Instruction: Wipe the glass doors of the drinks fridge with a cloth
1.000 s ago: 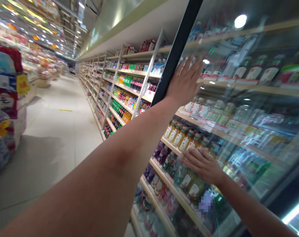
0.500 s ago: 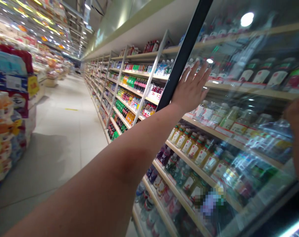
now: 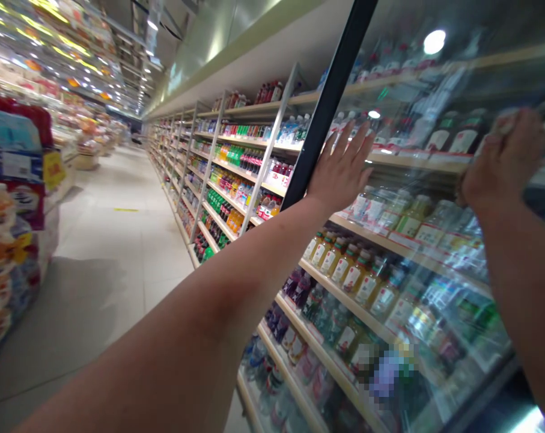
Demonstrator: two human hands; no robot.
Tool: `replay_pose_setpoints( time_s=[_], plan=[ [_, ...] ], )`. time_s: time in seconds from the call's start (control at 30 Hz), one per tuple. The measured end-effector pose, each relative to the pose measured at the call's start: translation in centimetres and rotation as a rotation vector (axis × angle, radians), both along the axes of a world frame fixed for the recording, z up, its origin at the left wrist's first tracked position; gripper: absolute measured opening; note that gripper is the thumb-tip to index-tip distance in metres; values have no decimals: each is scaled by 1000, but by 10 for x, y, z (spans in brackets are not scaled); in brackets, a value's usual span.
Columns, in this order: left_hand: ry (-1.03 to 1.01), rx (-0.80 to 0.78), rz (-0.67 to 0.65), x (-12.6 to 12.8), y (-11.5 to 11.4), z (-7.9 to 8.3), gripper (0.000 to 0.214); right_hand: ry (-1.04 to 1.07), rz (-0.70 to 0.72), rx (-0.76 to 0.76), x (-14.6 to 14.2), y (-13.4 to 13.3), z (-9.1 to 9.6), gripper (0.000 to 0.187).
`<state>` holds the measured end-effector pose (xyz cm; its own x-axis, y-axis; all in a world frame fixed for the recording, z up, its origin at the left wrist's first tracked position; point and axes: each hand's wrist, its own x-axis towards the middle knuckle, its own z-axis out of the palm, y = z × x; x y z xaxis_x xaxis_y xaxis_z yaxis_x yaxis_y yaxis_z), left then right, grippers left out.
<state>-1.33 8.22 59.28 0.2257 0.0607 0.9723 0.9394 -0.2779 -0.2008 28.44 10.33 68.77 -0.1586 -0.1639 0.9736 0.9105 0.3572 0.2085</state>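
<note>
My left hand (image 3: 337, 174) lies with fingers spread against the glass door (image 3: 438, 240), close to its black frame edge (image 3: 330, 96). Nothing is held in it. Farther right, my right hand (image 3: 506, 156) is up at the glass with its fingers curled. Something pale shows at its fingertips, too blurred to name. Behind the door, rows of bottled drinks (image 3: 344, 264) stand on pale shelves (image 3: 357, 307). Reflections and lights cover parts of the glass.
Open drink shelves (image 3: 227, 162) run away to the left of the door. A tiled aisle (image 3: 123, 252) lies beside them. Stacked packaged goods (image 3: 15, 198) stand at the far left, with more displays beyond.
My right hand has come in from the right edge and risen to the glass. My left hand stays spread on the door. The view has shifted slightly.
</note>
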Motion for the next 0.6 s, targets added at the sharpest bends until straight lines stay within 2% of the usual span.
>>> replay_pose_setpoints(
  time_s=[0.07, 0.13, 0.2, 0.27, 0.37, 0.47, 0.53, 0.6],
  plan=[
    [0, 9, 8, 0, -1, 0, 65, -62, -1, -66, -37, -6, -17, 63],
    [-16, 6, 19, 0, -3, -1, 66, -143, -40, -105, -72, -14, -42, 56],
    [-25, -3, 21, 1, -5, -1, 67, -153, -76, -104, -97, -22, -77, 53],
    [-25, -11, 15, 1, -8, 0, 65, -169, -86, -96, -111, -27, -121, 53],
    [-20, -32, -12, 1, -11, 1, 63, -275, -109, -96, -114, -32, -198, 57],
    [-31, -39, -65, 2, -12, 1, 63, -611, -124, -146, -103, -41, -265, 60],
    [-50, -35, -99, 2, -11, 1, 62, -896, -75, -168, -91, -47, -291, 56],
    [-59, -32, -131, 2, -11, 1, 63, -1057, -16, -181, -77, -51, -298, 55]
  ],
)
